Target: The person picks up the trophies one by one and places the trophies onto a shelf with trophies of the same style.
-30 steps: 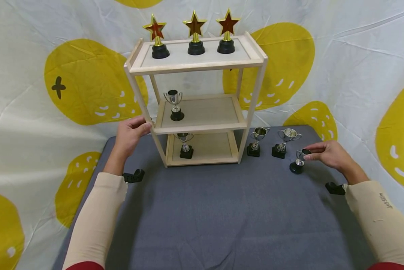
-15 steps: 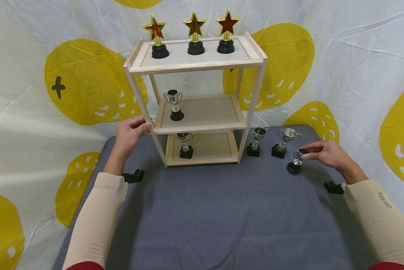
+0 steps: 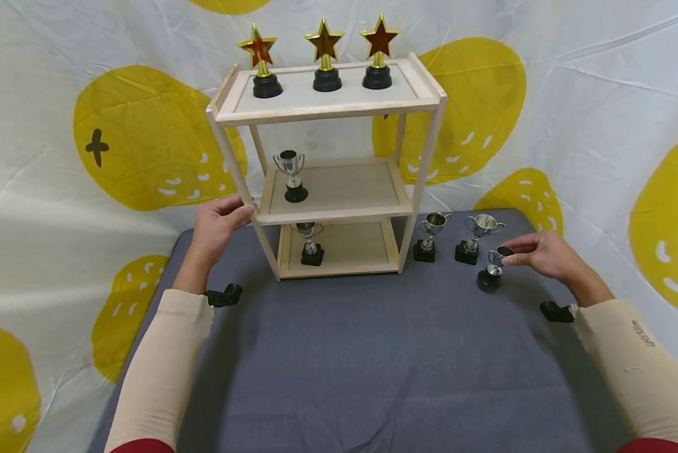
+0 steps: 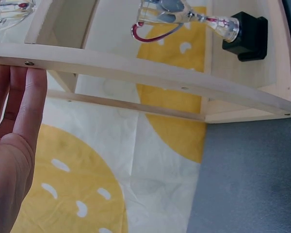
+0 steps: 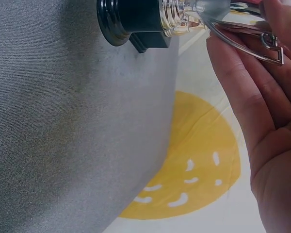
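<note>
My right hand point(image 3: 550, 257) pinches a small silver trophy cup point(image 3: 493, 270) by its bowl, thumb on one side and fingers on the other. This cup has a round black base and leans slightly; whether the base touches the cloth I cannot tell. Two more silver trophy cups, one point(image 3: 427, 238) beside the shelf and another point(image 3: 475, 239) to its right, stand upright on square black bases. On the far left, my left hand point(image 3: 217, 228) holds the left front post of the wooden shelf point(image 3: 334, 215), its fingers behind the post in the left wrist view.
Three gold star trophies point(image 3: 327, 56) stand along the top tier. One silver cup point(image 3: 292, 177) is at the left of the middle tier, another point(image 3: 311, 245) on the bottom tier, its top partly hidden. Grey cloth point(image 3: 361, 352) covers the table; a patterned sheet point(image 3: 146, 38) hangs behind.
My right hand has shifted a little to the left and away from me, carrying the small trophy cup along. The left hand stays on the shelf post.
</note>
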The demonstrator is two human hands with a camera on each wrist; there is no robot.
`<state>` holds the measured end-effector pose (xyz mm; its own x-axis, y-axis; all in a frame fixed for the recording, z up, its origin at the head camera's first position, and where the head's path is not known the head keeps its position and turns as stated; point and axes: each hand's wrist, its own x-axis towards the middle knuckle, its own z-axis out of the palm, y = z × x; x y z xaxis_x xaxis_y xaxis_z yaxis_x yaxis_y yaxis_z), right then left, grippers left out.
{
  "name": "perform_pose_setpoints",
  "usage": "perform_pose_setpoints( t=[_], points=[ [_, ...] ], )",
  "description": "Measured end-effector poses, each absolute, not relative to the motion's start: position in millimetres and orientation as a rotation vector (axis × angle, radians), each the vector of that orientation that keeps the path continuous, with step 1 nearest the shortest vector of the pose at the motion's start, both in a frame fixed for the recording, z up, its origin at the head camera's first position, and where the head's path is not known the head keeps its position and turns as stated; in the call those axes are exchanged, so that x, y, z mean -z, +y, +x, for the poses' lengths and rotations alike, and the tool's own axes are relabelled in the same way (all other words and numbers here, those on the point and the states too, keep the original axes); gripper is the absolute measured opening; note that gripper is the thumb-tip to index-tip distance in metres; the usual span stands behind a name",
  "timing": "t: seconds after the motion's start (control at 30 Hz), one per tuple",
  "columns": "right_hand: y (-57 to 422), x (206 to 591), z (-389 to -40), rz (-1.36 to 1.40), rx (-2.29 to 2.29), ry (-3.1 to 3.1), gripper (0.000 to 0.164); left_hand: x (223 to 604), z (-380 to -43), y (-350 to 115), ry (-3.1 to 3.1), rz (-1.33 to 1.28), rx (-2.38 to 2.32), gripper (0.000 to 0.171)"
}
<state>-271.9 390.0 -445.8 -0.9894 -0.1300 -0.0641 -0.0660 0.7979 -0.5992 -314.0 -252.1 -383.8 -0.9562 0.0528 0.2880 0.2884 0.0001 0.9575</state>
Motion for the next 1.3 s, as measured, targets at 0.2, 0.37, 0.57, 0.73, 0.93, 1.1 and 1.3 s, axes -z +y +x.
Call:
perform_pose_setpoints(
  t=[0.2, 0.37, 0.57, 0.73, 0.93, 1.1, 1.3],
  points=[
    [385, 447, -272, -0.178, 0.968, 2.882, 0.048, 384, -314, -253, -2.112, -0.357, 2.078, 0.024],
    [379, 443, -271, -0.209, 0.955, 2.9, 0.044, 384, -314, -253, -2.102, -0.346, 2.085, 0.024],
    [373, 440, -271, -0.223, 0.954, 2.898, 0.044, 384, -315, -253, -2.129, -0.34, 2.061, 0.022],
    [369, 437, -270, -0.267, 0.969, 2.912, 0.041, 384, -316, -253, -2.144, -0.335, 2.052, 0.027],
    [362, 436, -269, -0.349, 1.035, 2.934, 0.035, 382, -316, -252, -2.143, -0.348, 2.043, 0.025],
    [359, 434, -268, -0.378, 1.052, 2.946, 0.033, 384, -316, -252, -2.139, -0.363, 2.04, 0.025],
    [354, 431, -268, -0.385, 1.031, 2.951, 0.034, 384, -316, -253, -2.138, -0.346, 2.047, 0.022]
  ],
)
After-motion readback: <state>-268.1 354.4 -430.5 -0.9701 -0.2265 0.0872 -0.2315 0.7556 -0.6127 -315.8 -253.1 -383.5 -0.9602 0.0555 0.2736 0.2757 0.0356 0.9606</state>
